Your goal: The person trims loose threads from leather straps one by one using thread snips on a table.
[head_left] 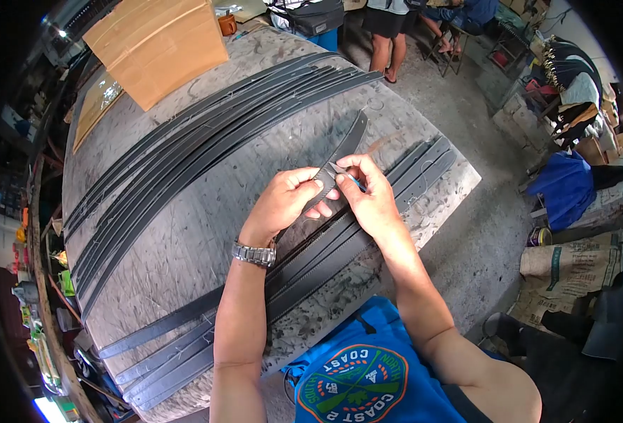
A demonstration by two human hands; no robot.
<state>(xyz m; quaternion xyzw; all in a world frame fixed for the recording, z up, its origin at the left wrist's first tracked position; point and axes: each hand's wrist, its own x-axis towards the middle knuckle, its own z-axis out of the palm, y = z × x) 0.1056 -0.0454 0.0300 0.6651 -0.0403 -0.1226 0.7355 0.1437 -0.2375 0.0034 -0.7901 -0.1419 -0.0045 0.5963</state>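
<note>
A dark strap [350, 141] with stitching along its edge runs up and to the right from my hands, above the table. My left hand [286, 197], with a metal watch on the wrist, pinches this strap between thumb and fingers. Close against it, my right hand [369, 194] is closed round a small tool with a blue part, its pointed metal tip at the strap's edge. More dark straps [325, 247] lie in a bundle under my hands, with loose thread ends on some.
Another row of dark straps [205, 137] curves across the far side of the worn table [177, 233]. Cardboard [160, 53] stands at the back left. Beyond the table are a standing person [387, 35] and a seated person [466, 14]. Sacks [572, 271] lie at the right.
</note>
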